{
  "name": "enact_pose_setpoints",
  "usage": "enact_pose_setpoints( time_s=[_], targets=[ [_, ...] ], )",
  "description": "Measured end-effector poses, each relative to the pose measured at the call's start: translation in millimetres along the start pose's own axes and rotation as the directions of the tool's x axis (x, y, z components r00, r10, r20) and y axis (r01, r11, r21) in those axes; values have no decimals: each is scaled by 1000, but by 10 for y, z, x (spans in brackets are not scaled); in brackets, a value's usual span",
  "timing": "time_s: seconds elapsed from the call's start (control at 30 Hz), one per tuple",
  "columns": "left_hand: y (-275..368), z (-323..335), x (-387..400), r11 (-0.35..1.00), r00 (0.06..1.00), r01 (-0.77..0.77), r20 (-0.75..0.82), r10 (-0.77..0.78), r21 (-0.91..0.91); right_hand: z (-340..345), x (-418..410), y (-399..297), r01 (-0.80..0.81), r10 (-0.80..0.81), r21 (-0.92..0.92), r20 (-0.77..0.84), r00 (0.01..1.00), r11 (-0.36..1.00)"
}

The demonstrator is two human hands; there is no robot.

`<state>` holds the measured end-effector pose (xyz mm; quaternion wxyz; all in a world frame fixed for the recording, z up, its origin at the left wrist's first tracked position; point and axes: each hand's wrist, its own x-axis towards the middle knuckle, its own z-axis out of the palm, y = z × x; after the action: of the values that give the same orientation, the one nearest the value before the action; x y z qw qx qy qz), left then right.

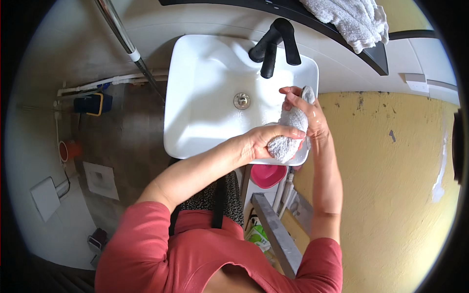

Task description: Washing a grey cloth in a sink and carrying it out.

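Observation:
A bunched white terry cloth (294, 119) is held over the right side of a white ceramic washbasin (198, 110). My left hand (269, 141) grips its lower end, thumb laid across the top. Higher up, my right hand (309, 111) holds the upper part, with the fingers curled round it and wet skin showing. The fingers behind the cloth are partly hidden. Just above the hands stands a black faucet (270, 47) with its spout over the basin, and no stream of water shows. A metal drain (242, 101) sits in the basin's middle.
Another white towel (351, 22) hangs over a black shelf (329, 27) at upper right. A metal pole (119, 29) leans left of the basin. Below its front edge sits a pink plastic basin (268, 175), near a grey bar (274, 234). A yellow wall (384, 164) closes the right side.

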<state>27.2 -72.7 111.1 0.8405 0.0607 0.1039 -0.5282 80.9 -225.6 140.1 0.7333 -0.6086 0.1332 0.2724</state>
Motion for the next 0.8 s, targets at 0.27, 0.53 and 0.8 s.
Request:
enact_pose_setpoints(
  time_s=[0.27, 0.53, 0.8],
  targets=[
    [2, -476, 541, 724, 856, -98, -314, 411, 682, -47, 403, 255, 100, -277, -571, -232, 932, 815],
    [-122, -855, 389, -476, 751, 236, 151, 642, 847, -17, 367, 1096, 416, -212, 37, -817, 536, 908],
    [-195, -766, -245, -799, 829, 280, 285, 481, 532, 218, 286, 1308, 206, 262, 454, -766, 587, 867]
  ],
)
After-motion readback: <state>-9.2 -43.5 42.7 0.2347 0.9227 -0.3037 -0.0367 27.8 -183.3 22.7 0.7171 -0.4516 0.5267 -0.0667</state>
